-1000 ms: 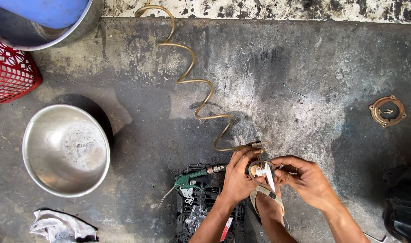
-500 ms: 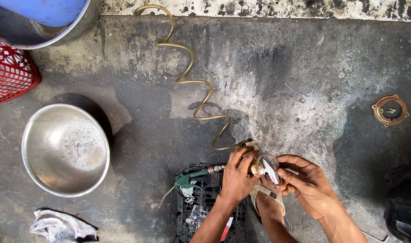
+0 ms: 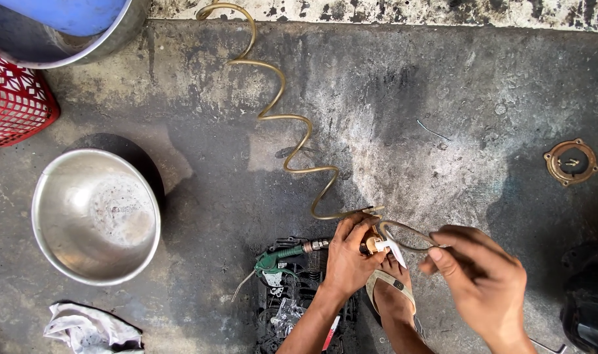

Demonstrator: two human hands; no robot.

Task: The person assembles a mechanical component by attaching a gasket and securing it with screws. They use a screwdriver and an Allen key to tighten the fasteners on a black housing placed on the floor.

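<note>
My left hand (image 3: pixel 348 262) grips a small tan round fitting with a white tip (image 3: pixel 385 246), low in the middle of the head view. A tan coiled hose (image 3: pixel 279 118) runs from the far wall down to this fitting. My right hand (image 3: pixel 482 282) hovers to the right of the fitting, nearer the camera, its fingers loosely curled and holding nothing. Just left of my left hand lies a green blow gun (image 3: pixel 272 261) on a black machine part (image 3: pixel 289 301). My sandalled foot (image 3: pixel 394 295) rests under the fitting.
On the concrete floor, a steel bowl (image 3: pixel 96 216) sits at the left, with a red basket (image 3: pixel 14 105) and a large metal basin (image 3: pixel 69 33) behind it. A white rag (image 3: pixel 92 328) lies bottom left. At the right are a brass ring (image 3: pixel 571 160) and a dark object (image 3: pixel 587 314).
My right hand has let go of the white-tipped fitting and drawn back to the right, closer to the camera. My left hand keeps its hold in the same place.
</note>
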